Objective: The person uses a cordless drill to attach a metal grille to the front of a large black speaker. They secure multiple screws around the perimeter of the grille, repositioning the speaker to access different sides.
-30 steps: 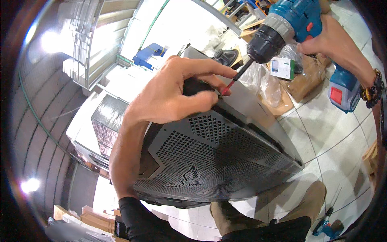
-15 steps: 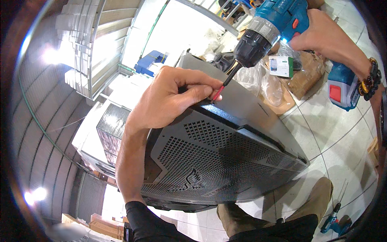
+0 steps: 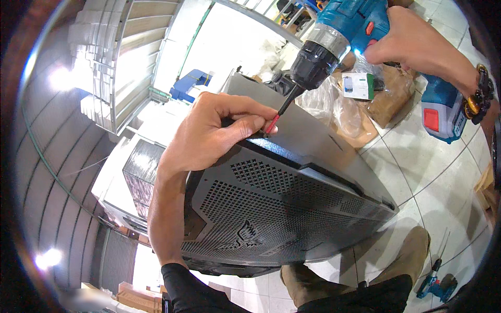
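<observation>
The left hand (image 3: 214, 128) has its thumb and fingers pinched together on the red part of a long bit (image 3: 284, 108), right at the far left end of the upper edge of a large grey case (image 3: 271, 208). The right hand (image 3: 417, 44) is clamped around the grip of a blue cordless drill (image 3: 357, 23), thumb on the near side; some of its fingers are hidden. The bit runs from the drill's black chuck (image 3: 315, 65) down and left to the case's edge, though the fingers partly cover its tip. A small lamp (image 3: 358, 51) on the drill glows, and a bright patch lies on the edge beside the left hand.

The case fills the middle of the scene, its perforated face with a winged emblem toward the person and a plain side panel on the far right. A beaded bracelet (image 3: 477, 96) circles the right wrist.

Beyond the case, far right, are clear plastic bags (image 3: 323, 99), a small white and green box (image 3: 358, 86) and a brown package (image 3: 391, 101). A second drill (image 3: 437, 288) lies near right on the tiled floor (image 3: 389, 240).
</observation>
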{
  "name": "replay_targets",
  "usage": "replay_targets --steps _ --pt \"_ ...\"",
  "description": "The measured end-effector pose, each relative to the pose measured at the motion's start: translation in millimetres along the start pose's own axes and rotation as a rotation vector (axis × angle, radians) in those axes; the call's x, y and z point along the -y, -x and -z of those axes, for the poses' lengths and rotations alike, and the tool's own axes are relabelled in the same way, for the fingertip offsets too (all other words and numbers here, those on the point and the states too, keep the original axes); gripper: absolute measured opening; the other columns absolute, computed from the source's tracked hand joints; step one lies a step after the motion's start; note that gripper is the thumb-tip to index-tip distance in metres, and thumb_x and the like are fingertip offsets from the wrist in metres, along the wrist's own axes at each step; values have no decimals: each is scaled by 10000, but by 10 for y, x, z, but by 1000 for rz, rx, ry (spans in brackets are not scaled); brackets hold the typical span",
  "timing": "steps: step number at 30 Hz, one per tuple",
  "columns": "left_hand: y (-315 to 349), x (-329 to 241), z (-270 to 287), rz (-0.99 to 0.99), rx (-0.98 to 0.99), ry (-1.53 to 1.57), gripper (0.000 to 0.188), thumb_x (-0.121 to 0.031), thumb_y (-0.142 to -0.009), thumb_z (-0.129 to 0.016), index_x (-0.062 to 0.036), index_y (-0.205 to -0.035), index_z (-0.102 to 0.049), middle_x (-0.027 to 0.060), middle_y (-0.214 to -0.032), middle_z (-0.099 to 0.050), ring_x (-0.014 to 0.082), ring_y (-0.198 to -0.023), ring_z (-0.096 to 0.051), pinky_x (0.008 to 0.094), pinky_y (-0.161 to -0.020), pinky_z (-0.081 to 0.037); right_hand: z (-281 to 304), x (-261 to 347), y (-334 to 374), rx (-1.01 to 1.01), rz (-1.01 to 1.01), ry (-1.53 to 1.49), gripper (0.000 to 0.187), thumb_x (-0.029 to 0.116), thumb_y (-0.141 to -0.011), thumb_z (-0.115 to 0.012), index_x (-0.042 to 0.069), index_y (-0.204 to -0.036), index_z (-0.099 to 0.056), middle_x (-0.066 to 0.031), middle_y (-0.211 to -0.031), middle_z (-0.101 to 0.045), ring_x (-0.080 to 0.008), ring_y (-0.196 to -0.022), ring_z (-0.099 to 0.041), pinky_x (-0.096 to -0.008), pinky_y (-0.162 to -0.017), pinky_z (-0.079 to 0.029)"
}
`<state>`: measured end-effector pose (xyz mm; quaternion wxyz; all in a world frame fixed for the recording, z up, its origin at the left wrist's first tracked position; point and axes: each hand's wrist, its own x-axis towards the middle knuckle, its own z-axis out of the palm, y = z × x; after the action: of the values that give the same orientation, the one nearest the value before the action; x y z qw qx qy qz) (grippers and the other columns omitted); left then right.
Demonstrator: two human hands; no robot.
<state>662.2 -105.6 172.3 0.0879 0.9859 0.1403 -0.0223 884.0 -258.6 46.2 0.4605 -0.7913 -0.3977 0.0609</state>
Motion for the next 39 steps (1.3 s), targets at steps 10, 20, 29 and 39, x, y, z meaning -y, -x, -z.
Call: replay_targets --steps 10,20,29,39 --pt "-41 6 17 -52 13 4 234 -75 -842 -576 38 -1009 -693 90 -815 -709 96 -730 -635 223 -694 -497 85 8 -60 48 -48 -18 319 299 -650 -738 11 -717 -617 -75 -604 -575 -141 -498 -533 -278 -460 -424" --pt "13 -43 10 17 3 16 222 -73 -842 -598 64 -997 -678 137 -864 -698 180 -807 -674 282 -762 -516 102 165 108 136 -145 -48 389 315 -779 -696 -1 -567 -616 -26 -453 -492 -135 -386 -437 -316 -380 -326" --pt "-17 -57 -7 53 -8 -21 214 -65 -820 -617 64 -976 -686 146 -858 -697 182 -795 -676 282 -758 -516 158 189 134 158 -183 -35 396 321 -770 -707 25 -532 -595 -20 -458 -496 -124 -376 -430 -319 -368 -308" --pt "-18 -22 5 25 -14 -41 254 -66 -781 -588 40 -983 -698 95 -821 -692 128 -754 -631 253 -729 -493 143 165 117 182 -160 -116 417 316 -794 -682 49 -506 -542 -9 -454 -459 -117 -380 -394 -329 -368 -278"
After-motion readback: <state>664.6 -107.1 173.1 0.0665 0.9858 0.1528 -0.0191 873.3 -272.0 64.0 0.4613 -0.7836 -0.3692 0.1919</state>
